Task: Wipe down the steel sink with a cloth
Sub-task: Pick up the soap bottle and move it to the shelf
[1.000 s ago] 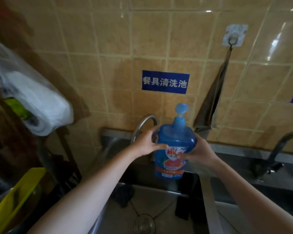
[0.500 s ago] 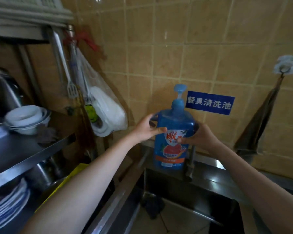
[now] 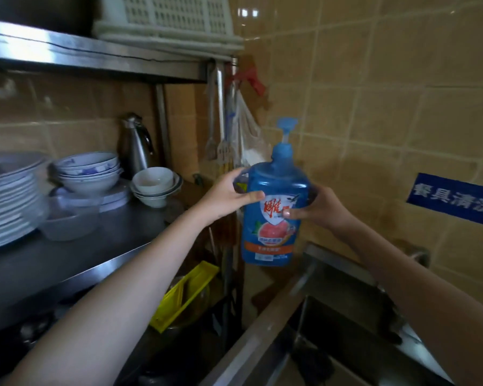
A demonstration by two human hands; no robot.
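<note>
The steel shelf (image 3: pixel 76 254) fills my left side, its tabletop stacked with plates (image 3: pixel 9 196) and bowls (image 3: pixel 88 169), with a metal flask (image 3: pixel 134 146) standing behind them. Low on my right is the steel sink (image 3: pixel 265 338); I can see only its near rim and a dark part of the basin, and something dark lies in the bottom that may be the cloth, though I cannot tell.

Between the two, held up in the air against the tiled wall (image 3: pixel 374 107), is the blue soap bottle (image 3: pixel 275 210), upright with its pump on top. My left hand (image 3: pixel 229 196) is wrapped around its upper left side, thumb across the front, closed firmly on it. My right hand (image 3: pixel 318 208) grips the opposite side, thumb pressed on the label, also closed on the bottle.

I judge this to be a clearing step: the bottle is off the sink and heading towards the shelf, so no wiping is under way and I hold no cloth. The next move calls for a free patch of shelf beside the small bowls (image 3: pixel 155 185), setting the bottle down level, then letting go with both hands and reaching for a cloth.
</note>
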